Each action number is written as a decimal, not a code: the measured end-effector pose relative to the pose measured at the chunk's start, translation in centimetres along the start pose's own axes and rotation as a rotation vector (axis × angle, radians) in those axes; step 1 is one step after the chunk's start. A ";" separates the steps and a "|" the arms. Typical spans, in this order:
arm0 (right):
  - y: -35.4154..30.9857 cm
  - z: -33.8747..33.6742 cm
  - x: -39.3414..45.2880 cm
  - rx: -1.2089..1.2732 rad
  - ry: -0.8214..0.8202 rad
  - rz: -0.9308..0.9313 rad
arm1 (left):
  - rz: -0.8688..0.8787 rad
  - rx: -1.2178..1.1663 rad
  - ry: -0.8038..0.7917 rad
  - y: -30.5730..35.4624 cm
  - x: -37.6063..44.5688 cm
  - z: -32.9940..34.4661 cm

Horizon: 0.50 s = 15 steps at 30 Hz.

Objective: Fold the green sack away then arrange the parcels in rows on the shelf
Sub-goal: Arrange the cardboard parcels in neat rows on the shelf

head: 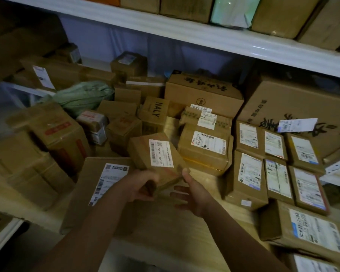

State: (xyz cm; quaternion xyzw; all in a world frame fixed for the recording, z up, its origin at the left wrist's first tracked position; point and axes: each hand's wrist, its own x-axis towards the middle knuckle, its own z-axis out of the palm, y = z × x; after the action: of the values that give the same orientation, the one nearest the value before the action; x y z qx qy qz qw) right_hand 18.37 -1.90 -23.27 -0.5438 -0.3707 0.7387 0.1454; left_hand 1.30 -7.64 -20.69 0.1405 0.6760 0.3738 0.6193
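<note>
Two bare forearms enter from bottom edge, meeting at frame centre. Left hand (143,185) clasps near left corner of small labelled parcel (157,160), fingers curled beneath it. Right hand (192,190) splayed, thumb on parcel's near right corner, fingers loose below, not clenched. Parcel tilted, label up, raised above wooden shelf (185,222). Right of frame: labelled parcels (273,163) in neat rows. Upper left: green sack (82,97) bunched among jumbled boxes, well apart from both hands.
</note>
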 end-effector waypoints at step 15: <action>0.7 -7.5 0.4 0.175 0.348 -0.098 | 0.136 0.040 0.151 -1.7 3.9 5.5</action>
State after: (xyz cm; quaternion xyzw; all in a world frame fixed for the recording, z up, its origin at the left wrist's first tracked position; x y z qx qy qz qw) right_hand 25.16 0.77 -25.09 -0.6298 -0.3006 0.6551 0.2896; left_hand 6.18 -4.43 -24.46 0.1696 0.7170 0.4111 0.5368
